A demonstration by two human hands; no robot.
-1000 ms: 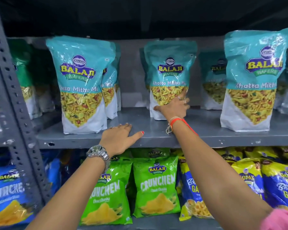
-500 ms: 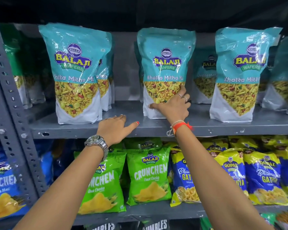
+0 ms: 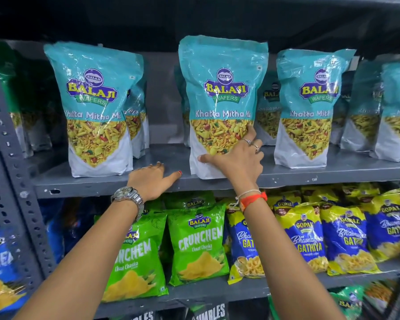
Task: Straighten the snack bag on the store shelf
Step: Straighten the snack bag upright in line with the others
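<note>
A teal Khatta Mitha Mix snack bag (image 3: pixel 221 98) stands upright near the front edge of the grey metal shelf (image 3: pixel 333 173), in the middle of the view. My right hand (image 3: pixel 237 158) grips its lower front, thumb at the left bottom corner and fingers around its right side. My left hand (image 3: pixel 153 180) rests flat on the shelf edge just left of the bag, fingers spread, holding nothing. A watch is on my left wrist and a red band on my right.
Matching teal bags stand left (image 3: pixel 97 107) and right (image 3: pixel 310 105), with more behind. Green Crunchem bags (image 3: pixel 198 243) and blue-yellow Gathiya bags (image 3: pixel 310 241) fill the shelf below. A perforated grey upright (image 3: pixel 7 146) runs down the left side.
My right hand has drawn the middle bag forward from the back of the shelf to its front edge, level with its neighbours. My left hand has stayed on the shelf edge.
</note>
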